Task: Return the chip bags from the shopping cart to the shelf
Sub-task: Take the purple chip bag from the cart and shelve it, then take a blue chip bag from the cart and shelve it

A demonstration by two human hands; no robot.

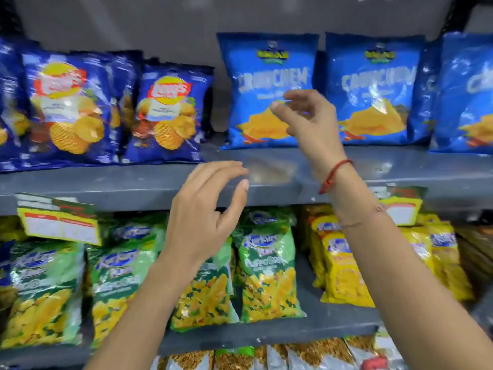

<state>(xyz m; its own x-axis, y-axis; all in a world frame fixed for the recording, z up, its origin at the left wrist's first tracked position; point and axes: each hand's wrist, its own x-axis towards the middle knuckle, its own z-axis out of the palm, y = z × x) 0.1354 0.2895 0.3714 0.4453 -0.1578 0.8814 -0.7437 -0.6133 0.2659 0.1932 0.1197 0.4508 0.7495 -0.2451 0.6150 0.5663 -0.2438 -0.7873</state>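
Observation:
A grey shelf (266,166) holds upright chip bags. A light blue chip bag (256,76) stands at its centre, with a second one (373,84) to its right. Dark blue chip bags (168,110) stand to the left. My right hand (309,121) is raised in front of the central light blue bag, fingers apart, holding nothing and just off the bag. My left hand (205,212) hovers lower, before the shelf's front edge, fingers spread and empty. The shopping cart is out of view.
The shelf below carries green snack bags (266,265) and yellow snack bags (341,265). A yellow price tag (58,225) hangs from the shelf edge at left, another price tag (402,209) at right. Silver packets (314,356) fill the lowest row.

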